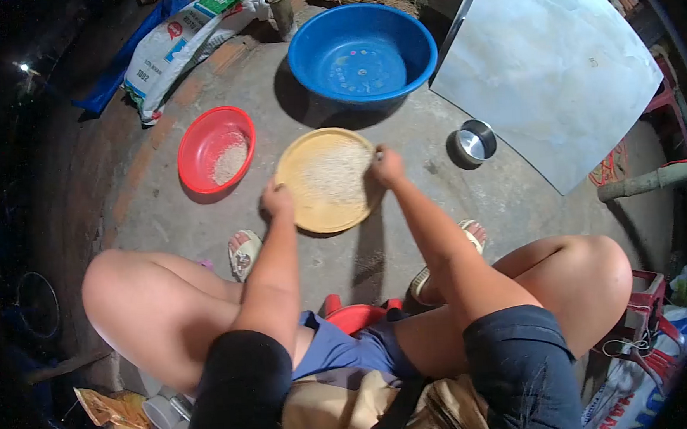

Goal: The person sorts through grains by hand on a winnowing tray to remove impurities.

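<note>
A round, shallow yellow winnowing tray (306, 210) is held out in front of me, above the concrete floor. Pale grains that look like rice (333, 172) are spread over its middle, slightly blurred. My left hand (277, 198) grips the tray's left rim, thumb on top and fingers mostly hidden beneath. On the opposite rim, my right hand (388, 168) is closed around the edge. Left of the tray stands a red plastic basin (194, 148) with a heap of similar grains (232, 162) inside.
Beyond the tray is a large blue basin (304, 61). A small metal bowl (476, 141) stands to the right, near a big pale sheet (550, 72). Printed sacks (183, 48) lie at the far left. A red stool (357, 317) shows between my legs.
</note>
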`<state>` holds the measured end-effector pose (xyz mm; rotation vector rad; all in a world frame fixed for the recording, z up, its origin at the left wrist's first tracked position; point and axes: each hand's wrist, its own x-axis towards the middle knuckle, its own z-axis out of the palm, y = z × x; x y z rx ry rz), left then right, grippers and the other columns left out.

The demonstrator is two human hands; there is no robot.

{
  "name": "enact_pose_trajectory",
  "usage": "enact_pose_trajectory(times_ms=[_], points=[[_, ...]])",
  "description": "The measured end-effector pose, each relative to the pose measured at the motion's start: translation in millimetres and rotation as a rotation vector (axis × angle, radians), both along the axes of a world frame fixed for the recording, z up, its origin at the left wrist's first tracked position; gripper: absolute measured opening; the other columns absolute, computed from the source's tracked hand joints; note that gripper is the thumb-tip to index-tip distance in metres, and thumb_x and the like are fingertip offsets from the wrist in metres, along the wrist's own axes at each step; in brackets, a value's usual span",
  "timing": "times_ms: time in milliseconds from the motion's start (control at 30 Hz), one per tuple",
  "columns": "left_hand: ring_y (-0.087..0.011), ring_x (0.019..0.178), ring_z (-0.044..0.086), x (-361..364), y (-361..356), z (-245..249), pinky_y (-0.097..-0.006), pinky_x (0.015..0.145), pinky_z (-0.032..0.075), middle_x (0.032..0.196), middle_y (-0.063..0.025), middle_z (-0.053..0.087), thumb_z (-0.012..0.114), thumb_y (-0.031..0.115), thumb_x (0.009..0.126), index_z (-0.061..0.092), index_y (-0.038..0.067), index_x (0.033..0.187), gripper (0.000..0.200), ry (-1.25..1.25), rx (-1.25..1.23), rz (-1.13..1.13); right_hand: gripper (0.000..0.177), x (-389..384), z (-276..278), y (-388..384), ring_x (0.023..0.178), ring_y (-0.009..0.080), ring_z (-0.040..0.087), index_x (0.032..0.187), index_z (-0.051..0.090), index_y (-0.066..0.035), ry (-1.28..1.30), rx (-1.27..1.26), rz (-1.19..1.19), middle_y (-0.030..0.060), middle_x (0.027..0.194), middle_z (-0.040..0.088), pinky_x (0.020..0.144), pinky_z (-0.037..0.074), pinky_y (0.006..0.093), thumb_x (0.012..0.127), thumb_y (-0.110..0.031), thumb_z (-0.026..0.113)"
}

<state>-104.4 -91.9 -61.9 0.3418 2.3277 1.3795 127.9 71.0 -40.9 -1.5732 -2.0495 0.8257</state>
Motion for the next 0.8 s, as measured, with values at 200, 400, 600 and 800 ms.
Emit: enact_pose_trajectory(times_ms=[200, 400, 600, 800], points=[[-0.0196, 0.084, 0.059, 48, 1, 67, -0.0328, 0.076, 0.046, 0.095, -0.0103, 0.063, 0.046, 0.005, 0.080, 0.056, 0.007, 0.111, 0.032, -0.118, 0.001, 0.094, 0.029, 17, -1, 21, 0.085, 0.0349, 0.061, 0.100, 0.061, -0.007, 0.013, -0.025, 0.068, 0.0217, 0.089, 0.063, 0.076, 0.047, 0.0389, 0.074, -0.020, 0.057], [-0.0198, 0.082, 0.058, 40, 57, -62, -0.0315, 0.073, 0.046, 0.089, -0.0089, 0.061, 0.048, -0.001, 0.074, 0.057, 0.002, 0.105, 0.032, -0.154, 0.099, -0.098, 0.030, 59, 37, 20, 0.090, 0.0348, 0.060, 0.101, 0.061, -0.006, -0.059, -0.090, -0.391, 0.0220, 0.093, 0.062, 0.079, 0.046, 0.0412, 0.079, -0.025, 0.052], [-0.0194, 0.077, 0.058, -21, -10, 7, -0.0313, 0.071, 0.048, 0.091, -0.0093, 0.061, 0.044, 0.001, 0.077, 0.054, 0.003, 0.112, 0.036, -0.306, 0.291, 0.107, 0.027, -15, 22, -12, 0.089, 0.0384, 0.058, 0.093, 0.062, -0.004, 0.141, -0.245, 0.023, 0.0237, 0.090, 0.061, 0.080, 0.045, 0.0412, 0.079, -0.026, 0.056], [-0.0187, 0.083, 0.056, 48, 25, 27, -0.0309, 0.077, 0.045, 0.094, -0.0080, 0.061, 0.051, 0.002, 0.076, 0.056, 0.005, 0.111, 0.036, -0.140, 0.002, 0.064, 0.033, 43, 19, 20, 0.089, 0.0362, 0.060, 0.094, 0.062, -0.001, -0.001, -0.243, -0.117, 0.0228, 0.091, 0.062, 0.079, 0.045, 0.0410, 0.080, -0.031, 0.056]])
